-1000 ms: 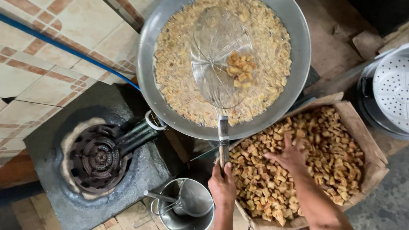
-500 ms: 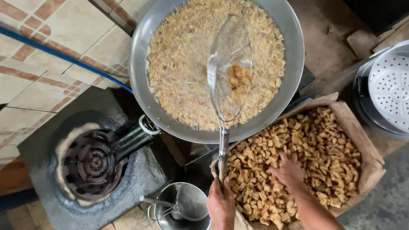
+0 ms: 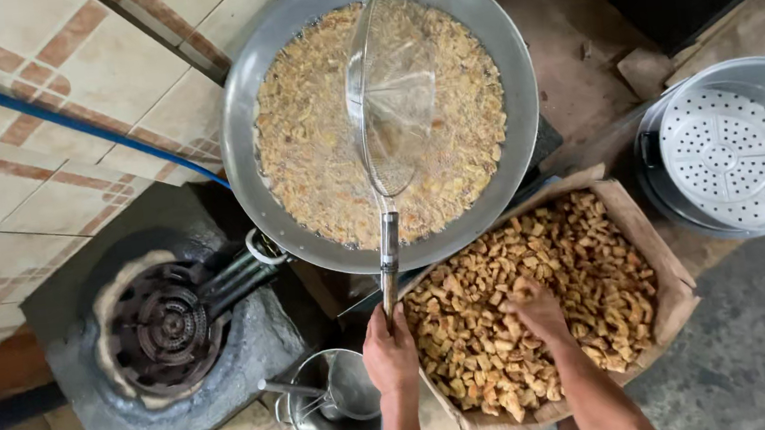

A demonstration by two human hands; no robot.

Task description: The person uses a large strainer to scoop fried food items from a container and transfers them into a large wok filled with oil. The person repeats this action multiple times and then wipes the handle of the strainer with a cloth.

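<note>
A wire mesh skimmer [image 3: 390,102] hangs tilted over the wide metal wok [image 3: 245,97], its round basket turned on edge and looking empty, its long handle running down past the wok's near rim. The wok brims with pale, bubbling fried pieces [image 3: 321,155]. Just to the right and below sits a cardboard box [image 3: 663,263], lined with brown paper and heaped with golden-brown fried cubes [image 3: 583,261], one corner close beside the wok's rim
</note>
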